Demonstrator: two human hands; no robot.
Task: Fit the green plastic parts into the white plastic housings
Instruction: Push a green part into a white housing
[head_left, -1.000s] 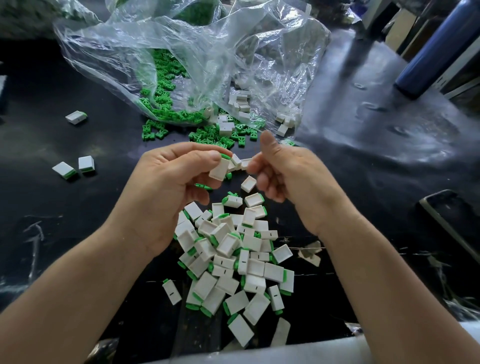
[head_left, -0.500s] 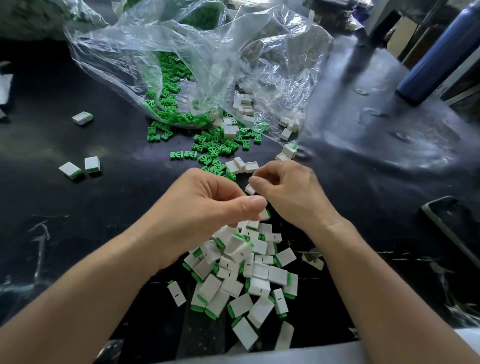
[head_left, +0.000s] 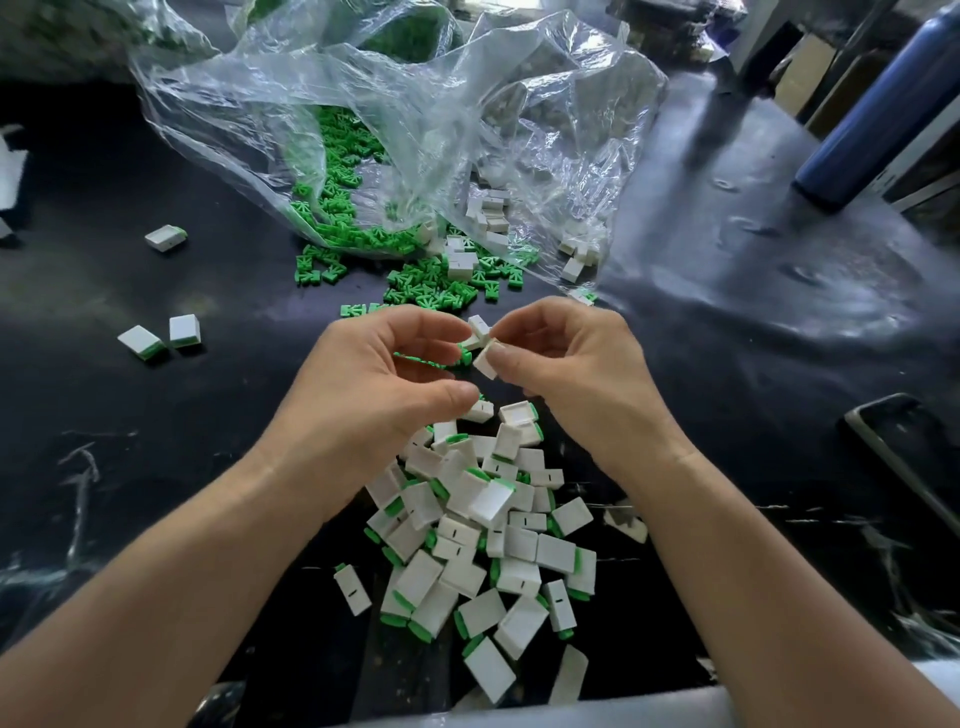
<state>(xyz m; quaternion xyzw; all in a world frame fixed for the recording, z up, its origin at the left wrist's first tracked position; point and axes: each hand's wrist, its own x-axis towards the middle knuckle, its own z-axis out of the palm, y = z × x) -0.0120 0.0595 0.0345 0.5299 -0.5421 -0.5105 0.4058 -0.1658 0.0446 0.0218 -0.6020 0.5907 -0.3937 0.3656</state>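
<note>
Decent finished pile (head_left: 483, 525) by the table's (head_left: 156, 467) front edge, loads of green parts (head_left: 415, 291) left. Right hand (head_left: 571, 374) pinches a white housing (head_left: 485, 361); left hand (head_left: 363, 384), can't tell.

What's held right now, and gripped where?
Right hand pinches a white housing by one end, between thumb and forefinger. Left hand curled; hold cannot be told.

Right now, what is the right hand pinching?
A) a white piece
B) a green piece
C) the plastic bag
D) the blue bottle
A: the right hand pinches a small white piece, held up above the pile.
</note>
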